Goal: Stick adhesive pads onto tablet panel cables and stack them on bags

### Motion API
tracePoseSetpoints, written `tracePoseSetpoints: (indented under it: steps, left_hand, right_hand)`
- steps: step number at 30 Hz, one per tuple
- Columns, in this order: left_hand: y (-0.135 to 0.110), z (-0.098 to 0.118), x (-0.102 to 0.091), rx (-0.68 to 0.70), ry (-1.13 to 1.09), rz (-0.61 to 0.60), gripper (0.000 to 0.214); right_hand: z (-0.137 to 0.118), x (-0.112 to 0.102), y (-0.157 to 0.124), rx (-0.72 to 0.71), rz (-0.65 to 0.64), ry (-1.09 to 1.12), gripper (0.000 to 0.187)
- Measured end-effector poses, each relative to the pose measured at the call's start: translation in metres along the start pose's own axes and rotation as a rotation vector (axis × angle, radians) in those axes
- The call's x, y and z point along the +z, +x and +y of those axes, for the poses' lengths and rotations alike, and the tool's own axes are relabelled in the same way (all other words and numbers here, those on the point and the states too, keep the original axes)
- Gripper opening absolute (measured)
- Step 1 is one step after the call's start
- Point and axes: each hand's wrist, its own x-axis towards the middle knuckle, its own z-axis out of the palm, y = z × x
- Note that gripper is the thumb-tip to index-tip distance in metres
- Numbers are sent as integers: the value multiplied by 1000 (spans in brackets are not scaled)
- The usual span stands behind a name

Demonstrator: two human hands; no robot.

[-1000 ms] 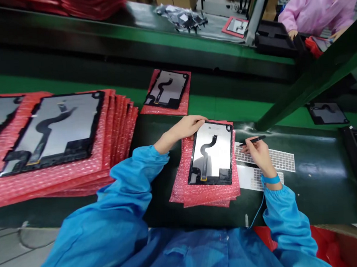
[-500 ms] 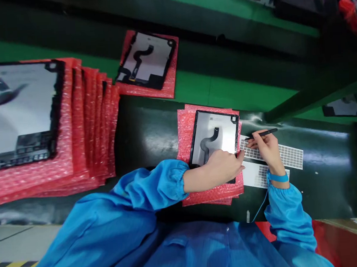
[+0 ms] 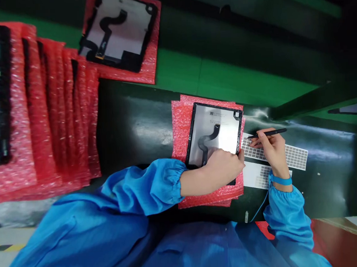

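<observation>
My left hand (image 3: 224, 165) reaches across the lower part of a tablet screen panel (image 3: 194, 144), its fingers curled at the panel's right edge. What those fingers hold, if anything, is hidden. The panel has a silvery back, a black frame and a dark ribbon cable (image 3: 213, 136), and lies on red bubble-wrap sheets (image 3: 179, 125). In my right hand (image 3: 273, 148) is a slim black pen-shaped tool (image 3: 275, 132), its thin tip over the left end of a white sheet of small grey stickers (image 3: 297, 157). A second, partly bare sticker sheet (image 3: 253, 174) lies just below.
Red bubble-wrap bags (image 3: 52, 117) are stacked at the left with a panel on top. Another panel (image 3: 135, 25) rests on red wrap at the back. A dark green beam (image 3: 312, 99) crosses the right side. A blue cord runs from my right wristband (image 3: 282, 180).
The view has shifted, bringing the bench nearer and pushing the left stack partly out of frame. My left index finger has moved slightly upward at the panel edge. The right hand keeps the black tool.
</observation>
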Motion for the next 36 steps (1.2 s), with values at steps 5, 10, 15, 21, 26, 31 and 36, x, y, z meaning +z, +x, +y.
tracePoseSetpoints:
  steps: [5, 10, 15, 21, 26, 31, 36]
  left_hand:
    - [0, 0, -2, -6, 1, -14, 52]
    - [0, 1, -5, 6, 28, -48, 53]
    - [-4, 1, -5, 31, 59, -26, 53]
    - [-18, -9, 0, 100, 40, 251, 44]
    - [-21, -17, 2, -3, 88, 358, 42]
    - [-21, -16, 1, -9, 95, 286, 42]
    - [-20, -16, 1, -9, 71, 267, 45]
  right_hand:
    - [0, 0, -1, -3, -6, -14, 33]
    - [0, -3, 0, -1, -18, 21, 36]
    - [-2, -6, 0, -13, -27, 97, 32]
    - [-15, 5, 1, -25, -114, 202, 29]
    - [-15, 19, 11, -2, -210, 226, 33]
    - [-12, 22, 13, 22, -216, 223, 35]
    - [-14, 23, 12, 54, -224, 204, 38]
